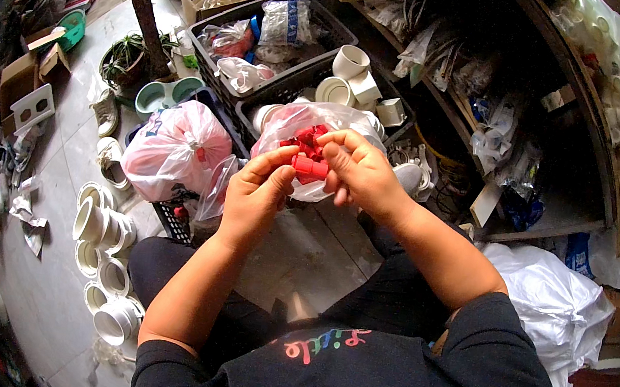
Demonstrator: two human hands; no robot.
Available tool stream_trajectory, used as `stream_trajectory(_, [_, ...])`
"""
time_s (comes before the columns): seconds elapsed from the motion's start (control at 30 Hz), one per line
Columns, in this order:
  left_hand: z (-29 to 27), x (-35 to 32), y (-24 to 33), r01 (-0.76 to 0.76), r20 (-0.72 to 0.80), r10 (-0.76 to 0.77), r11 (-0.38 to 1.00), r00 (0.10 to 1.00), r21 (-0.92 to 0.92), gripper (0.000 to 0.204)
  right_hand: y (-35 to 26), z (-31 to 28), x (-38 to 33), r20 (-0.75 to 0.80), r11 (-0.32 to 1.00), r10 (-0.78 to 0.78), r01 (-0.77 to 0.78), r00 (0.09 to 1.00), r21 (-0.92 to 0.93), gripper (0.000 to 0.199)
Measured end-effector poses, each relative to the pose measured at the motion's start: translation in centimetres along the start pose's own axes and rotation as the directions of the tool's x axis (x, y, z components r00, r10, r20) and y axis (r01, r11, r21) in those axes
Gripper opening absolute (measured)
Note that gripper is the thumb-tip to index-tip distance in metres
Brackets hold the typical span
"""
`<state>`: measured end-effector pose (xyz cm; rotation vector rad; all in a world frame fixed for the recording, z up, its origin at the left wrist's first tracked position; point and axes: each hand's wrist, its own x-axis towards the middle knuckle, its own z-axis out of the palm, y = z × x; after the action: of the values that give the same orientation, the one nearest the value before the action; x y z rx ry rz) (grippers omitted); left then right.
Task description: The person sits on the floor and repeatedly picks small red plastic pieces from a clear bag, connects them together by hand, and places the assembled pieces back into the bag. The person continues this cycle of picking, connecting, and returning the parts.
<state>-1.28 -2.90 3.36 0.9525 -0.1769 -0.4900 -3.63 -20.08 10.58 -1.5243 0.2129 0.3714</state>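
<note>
A small red plastic cylinder-shaped piece (310,166) is held between my two hands in front of me. My left hand (257,188) pinches its left end between thumb and fingers. On the other side, my right hand (364,171) has curled fingers closed at its right end. Right behind it, more red plastic pieces (308,137) lie in an open clear plastic bag (343,117). The bag rests at the near side of a black crate (247,109) that also contains white pipe fittings (352,61).
A tied bag of red pieces (179,149) sits left of my hands. White pipe rings (114,322) and shoes (112,160) lie on the tiled floor. Another black crate (215,23) stands beyond, a wooden shelf (548,229) and a white sack (546,303) to the right.
</note>
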Motion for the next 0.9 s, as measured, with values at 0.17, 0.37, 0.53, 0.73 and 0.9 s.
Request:
stream_trajectory(0.17, [0.2,0.1,0.0,-0.004,-0.007,0.004,1.000,1.000,-0.001,0.026,0.9,1.0,-0.1,0.078,0.654,-0.553,0.490,0.829,-0.576,0.031])
stream_trajectory(0.37, [0.4,0.0,0.2,-0.009,-0.013,0.009,1.000,1.000,0.001,0.026,1.5,0.0,0.6,0.011,0.955,-0.257,0.256,0.966,-0.148,0.046])
stream_trajectory(0.53, [0.1,0.0,0.0,-0.022,-0.006,0.022,1.000,1.000,0.005,0.026,0.8,1.3,-0.1,0.040,0.849,-0.368,0.353,0.929,-0.392,0.044])
stream_trajectory(0.73, [0.3,0.0,0.2,-0.025,-0.030,0.025,1.000,0.999,-0.006,0.025,0.6,1.3,-0.1,-0.065,0.909,-0.349,0.321,0.935,-0.265,0.033])
stream_trajectory(0.9, [0.2,0.0,0.1,-0.004,-0.010,0.004,1.000,1.000,-0.024,0.025,1.3,1.4,0.1,0.126,0.467,-0.660,0.536,0.740,-0.703,0.035])
